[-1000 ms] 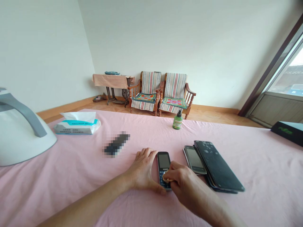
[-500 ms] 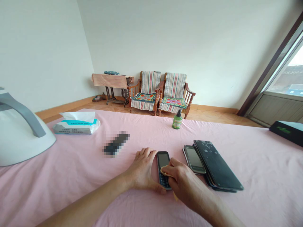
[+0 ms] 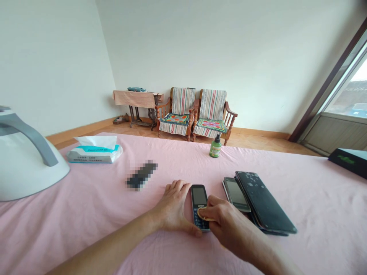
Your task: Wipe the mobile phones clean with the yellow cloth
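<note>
A dark keypad phone (image 3: 199, 195) lies face up on the pink cloth cover, its screen showing and part of its keys hidden. My left hand (image 3: 175, 208) grips it from the left, fingers by the top corner and thumb at the bottom edge. Pinched in my right hand (image 3: 222, 215) is a small yellowish cloth (image 3: 203, 214), pressed against the keypad. Just right of that hand, a touchscreen phone (image 3: 237, 194) lies beside a stack of larger dark phones (image 3: 265, 202), the top one scuffed near its far end.
A green spray bottle (image 3: 215, 147) stands near the far edge of the pink cover (image 3: 166, 152). On the left are a white kettle (image 3: 25, 168), a tissue pack (image 3: 91, 152) and a blurred dark object (image 3: 142, 175). A black box (image 3: 348, 162) sits far right.
My right hand has moved the cloth slightly down the phone, from the lower screen edge onto the keys, uncovering more screen. My left hand stays in place on the phone.
</note>
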Available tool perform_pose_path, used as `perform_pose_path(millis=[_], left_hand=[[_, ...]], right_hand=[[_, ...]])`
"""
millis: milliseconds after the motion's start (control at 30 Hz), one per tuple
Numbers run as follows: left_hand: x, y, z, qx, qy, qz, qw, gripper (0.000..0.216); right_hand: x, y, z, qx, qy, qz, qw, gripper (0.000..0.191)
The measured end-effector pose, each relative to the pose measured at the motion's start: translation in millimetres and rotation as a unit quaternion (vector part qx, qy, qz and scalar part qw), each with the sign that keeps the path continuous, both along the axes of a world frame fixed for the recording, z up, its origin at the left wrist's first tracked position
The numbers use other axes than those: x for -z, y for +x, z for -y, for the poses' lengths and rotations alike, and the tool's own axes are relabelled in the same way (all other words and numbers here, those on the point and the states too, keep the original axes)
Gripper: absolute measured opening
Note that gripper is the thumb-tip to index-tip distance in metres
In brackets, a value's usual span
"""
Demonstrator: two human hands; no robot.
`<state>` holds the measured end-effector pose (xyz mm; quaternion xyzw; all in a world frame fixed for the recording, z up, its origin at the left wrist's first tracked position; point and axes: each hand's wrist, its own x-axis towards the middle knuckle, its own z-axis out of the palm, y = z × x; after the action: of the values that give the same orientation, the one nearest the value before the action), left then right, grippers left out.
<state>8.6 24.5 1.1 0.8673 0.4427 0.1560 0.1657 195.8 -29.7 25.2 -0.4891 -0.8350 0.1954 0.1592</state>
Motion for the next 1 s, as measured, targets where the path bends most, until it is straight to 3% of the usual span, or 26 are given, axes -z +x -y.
perform_pose_path(millis=[200, 367, 533, 700, 867, 1000], left_hand=[[0.2, 0.2, 0.3, -0.003, -0.004, 0.004, 1.000, 0.102], [-0.6, 0.0, -0.5, 0.000, -0.005, 0.001, 1.000, 0.103], [1.8, -0.3, -0.5, -0.004, 0.004, 0.001, 1.000, 0.104], [1.1, -0.6, 0.3, 0.001, 0.003, 0.004, 1.000, 0.105], [1.3, -0.4, -0.2, -0.003, 0.007, 0.005, 1.000, 0.102], [2.0, -0.4, -0.8, 0.000, 0.006, 0.003, 1.000, 0.104]], right_hand=[[0.7, -1.3, 0.5, 0.020, 0.013, 0.009, 1.000, 0.023], [-1.6, 1.4, 3.2, -0.017, 0.010, 0.026, 0.999, 0.023], [0.1, -1.5, 1.4, 0.019, 0.031, 0.039, 0.999, 0.024], [2.1, -1.0, 1.7, -0.004, 0.031, 0.041, 0.999, 0.021], [1.3, -3.1, 1.3, 0.021, 0.036, 0.034, 0.999, 0.023], [1.9, -1.3, 3.0, -0.003, 0.027, 0.044, 0.999, 0.022]])
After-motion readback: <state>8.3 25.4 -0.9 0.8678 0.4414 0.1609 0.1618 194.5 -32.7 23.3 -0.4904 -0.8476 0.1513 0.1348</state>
